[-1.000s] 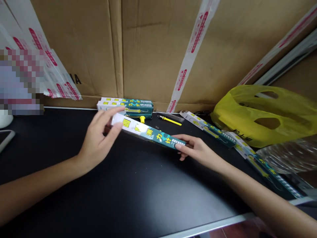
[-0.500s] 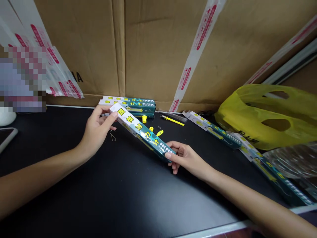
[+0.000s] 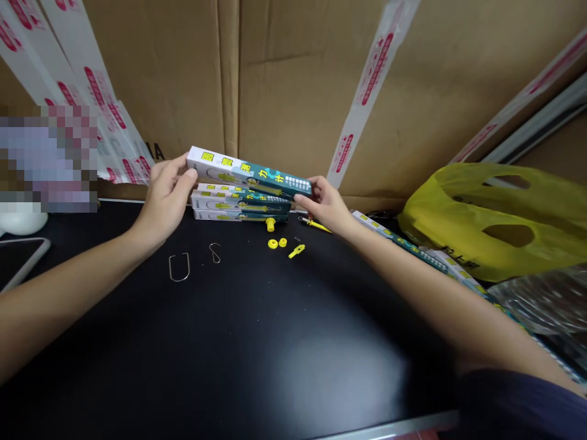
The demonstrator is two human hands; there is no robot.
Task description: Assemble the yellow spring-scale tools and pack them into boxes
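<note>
Between my two hands a long spring scale box (image 3: pixel 247 173), white at one end and green at the other, is held up above a stack of similar boxes (image 3: pixel 220 206). The fingers of my left hand (image 3: pixel 167 192) close on its white end. My right hand (image 3: pixel 321 198) grips the green end. In front of the stack lie a yellow cap (image 3: pixel 270 225), small yellow rings (image 3: pixel 273 244) and a flat yellow piece (image 3: pixel 297 251). A yellow rod (image 3: pixel 315 224) with a metal loop is partly hidden behind my right hand.
A bent wire loop (image 3: pixel 179 267) and a wire hook (image 3: pixel 214 253) lie on the black table (image 3: pixel 229 342). More boxes (image 3: pixel 398 244) lie at the right beside a yellow plastic bag (image 3: pixel 481 220). Taped cardboard (image 3: pixel 293 91) stands behind.
Both hands have carried the box up and away from me, over the stack. It has turned from a steep slant to nearly level. The wire loop has come into sight.
</note>
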